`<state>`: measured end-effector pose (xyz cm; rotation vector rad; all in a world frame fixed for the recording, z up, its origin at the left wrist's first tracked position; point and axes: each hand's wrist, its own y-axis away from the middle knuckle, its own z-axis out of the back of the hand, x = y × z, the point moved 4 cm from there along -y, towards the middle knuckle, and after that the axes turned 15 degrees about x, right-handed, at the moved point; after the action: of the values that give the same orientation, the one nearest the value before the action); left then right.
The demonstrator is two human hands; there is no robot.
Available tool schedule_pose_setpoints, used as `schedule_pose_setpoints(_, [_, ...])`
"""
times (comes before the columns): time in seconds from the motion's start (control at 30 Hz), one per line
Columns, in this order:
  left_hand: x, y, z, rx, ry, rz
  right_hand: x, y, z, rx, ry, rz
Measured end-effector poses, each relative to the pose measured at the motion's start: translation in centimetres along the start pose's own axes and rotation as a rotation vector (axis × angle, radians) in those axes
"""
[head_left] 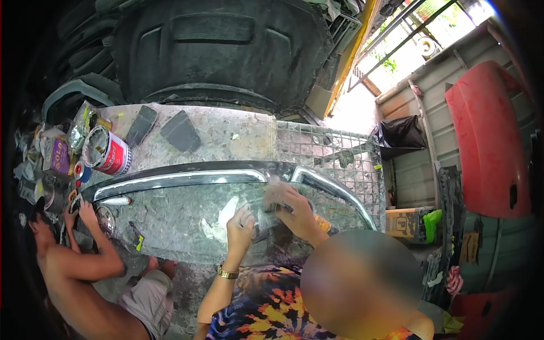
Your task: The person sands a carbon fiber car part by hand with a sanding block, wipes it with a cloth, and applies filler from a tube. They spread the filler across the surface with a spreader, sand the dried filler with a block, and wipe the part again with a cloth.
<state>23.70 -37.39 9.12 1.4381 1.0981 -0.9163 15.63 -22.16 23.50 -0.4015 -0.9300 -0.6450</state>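
- In hand, as far as can be judged: close handwork at the middle of the long, curved, dark panel with 2 white-edged openings (198, 166), which lies across the worktable (226, 136).
- The right hand (292, 205) is just below the join between the openings, its fingers spread but motion-blurred; I cannot tell whether they grip anything or touch the panel.
- The left hand (240, 222), wearing a gold-coloured watch (228, 272), is raised with bent fingers near each other; whether they pinch something cannot be told.
- Handwork at that slim join would call for light, even pressure and a steadied panel.
- Crumpled white material (218, 224) is just beside the left hand; a small orange block (322, 222) is near the right wrist.
- A co-worker (93, 272) has 2 hands by the panel's left end, limiting any shift that way.
- A red-and-white can (117, 156) stands behind that end, also narrowing the room.
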Motion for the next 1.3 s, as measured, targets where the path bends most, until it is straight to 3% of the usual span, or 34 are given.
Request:
schedule_pose_setpoints(0.07, [-0.2,0.0,0.2,0.028,-0.017,-0.017,-0.6,0.3,-1.0,0.044,0.094,0.052])
schedule_pose_setpoints(0.13, [-1.8,0.7,0.0,0.132,0.415,0.113,-1.1,0.7,-2.8,0.116,0.256,0.160])
schedule_pose_setpoints(0.27, [-2.7,1.2,-0.6,0.133,0.498,0.079,-2.1,2.0,-4.2,0.158,0.144,0.132])
schedule_pose_setpoints(0.33, [-3.0,1.2,-1.4,0.102,0.535,0.052,-2.5,2.3,-4.3,-0.115,0.078,0.017])
schedule_pose_setpoints(0.37, [-2.8,1.1,-2.1,0.108,0.537,0.051,-2.3,2.2,-4.7,-0.119,0.083,0.014])
schedule_pose_setpoints(0.43, [-3.3,1.0,-3.0,0.092,0.413,-0.029,-2.2,1.8,-4.6,-0.333,0.074,-0.212])
schedule_pose_setpoints(0.57, [-4.5,1.2,-2.8,0.027,0.495,0.035,-3.2,2.1,-5.4,-0.348,-0.113,-0.288])
schedule_pose_setpoints(0.67, [-2.0,0.4,-2.0,0.025,0.401,0.102,-2.3,2.5,-5.6,-0.296,-0.071,-0.215])
schedule_pose_setpoints(0.73, [-3.0,0.2,-2.0,-0.019,0.338,-0.030,-1.3,2.4,-5.8,-0.225,0.005,-0.171])
schedule_pose_setpoints(1.3, [-3.2,0.8,-1.7,0.043,0.445,-0.004,-1.6,2.6,-6.5,-0.207,0.136,-0.078])
